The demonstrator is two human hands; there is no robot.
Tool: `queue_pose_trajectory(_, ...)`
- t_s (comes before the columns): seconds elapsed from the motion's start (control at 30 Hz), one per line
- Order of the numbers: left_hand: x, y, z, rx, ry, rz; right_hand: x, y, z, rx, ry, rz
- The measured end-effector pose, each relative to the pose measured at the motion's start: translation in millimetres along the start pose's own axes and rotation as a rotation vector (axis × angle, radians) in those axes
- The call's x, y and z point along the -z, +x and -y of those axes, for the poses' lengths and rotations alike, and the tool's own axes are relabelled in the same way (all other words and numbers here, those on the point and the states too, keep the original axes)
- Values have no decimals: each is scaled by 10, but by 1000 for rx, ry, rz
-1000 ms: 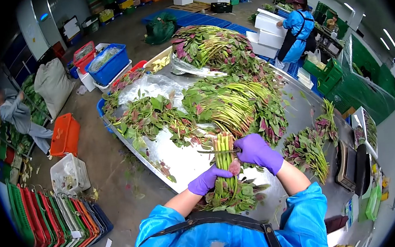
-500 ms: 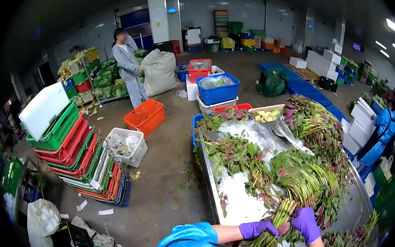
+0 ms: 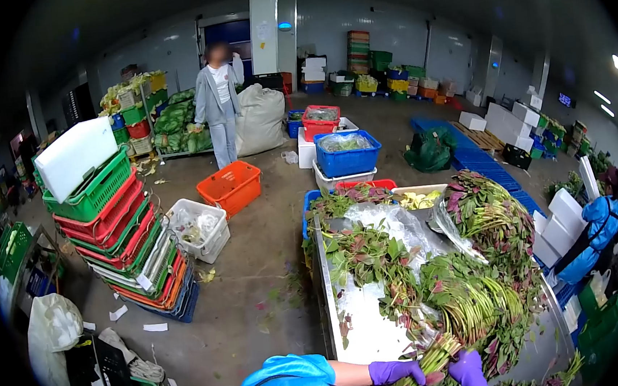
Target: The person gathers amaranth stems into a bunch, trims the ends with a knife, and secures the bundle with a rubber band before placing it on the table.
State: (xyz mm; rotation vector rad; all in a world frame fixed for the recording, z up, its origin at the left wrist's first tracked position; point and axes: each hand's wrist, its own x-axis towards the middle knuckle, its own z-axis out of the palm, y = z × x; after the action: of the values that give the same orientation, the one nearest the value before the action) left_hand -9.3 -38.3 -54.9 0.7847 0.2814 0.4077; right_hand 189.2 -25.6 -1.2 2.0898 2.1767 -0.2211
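Observation:
A bunch of red-and-green leafy amaranth (image 3: 438, 355) is gripped in my left hand (image 3: 398, 372), gloved in purple, its cut stem ends pointing up and away from me. Close beside those stems is my right hand (image 3: 469, 373), also in a purple glove, with curled fingers; whatever is in them is hidden. Between the two hands a reddish leaf (image 3: 434, 378) shows. Just beyond lies a big heap of amaranth (image 3: 477, 303) on the metal table (image 3: 535, 346). To its left, more loose leafy stems (image 3: 371, 250) rest on a white board (image 3: 366, 319) and clear plastic (image 3: 391, 223).
Stacked crates (image 3: 123, 229) stand at left, near a white crate (image 3: 199, 230) and an orange crate (image 3: 230, 188). Blue and red tubs (image 3: 349, 153) are past the table. One person (image 3: 222, 105) stands by a large sack (image 3: 259, 117); another (image 3: 591, 232) works at right among white foam boxes.
My hands, still at the bunch, sit slightly lower in view, the right one further left. The person by the sack has turned toward me. The co-worker at right has a white panel raised higher.

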Motion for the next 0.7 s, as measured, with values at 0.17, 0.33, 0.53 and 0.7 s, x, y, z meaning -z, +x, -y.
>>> queue_pose_trajectory(0.17, -14, -8, -27, 123, 164, 10, 345, -101, 190, 23, 20, 21)
queue_pose_trajectory(0.33, 3, -101, -41, -194, 204, 101, -18, -55, -63, -2, 141, -11)
queue_pose_trajectory(0.53, 177, 41, 51, 52, -37, 40, -48, -61, -174, -59, 113, -24)
queue_pose_trajectory(0.7, -65, -16, -30, 2, 162, 74, -9, 54, -78, 60, 46, 72)
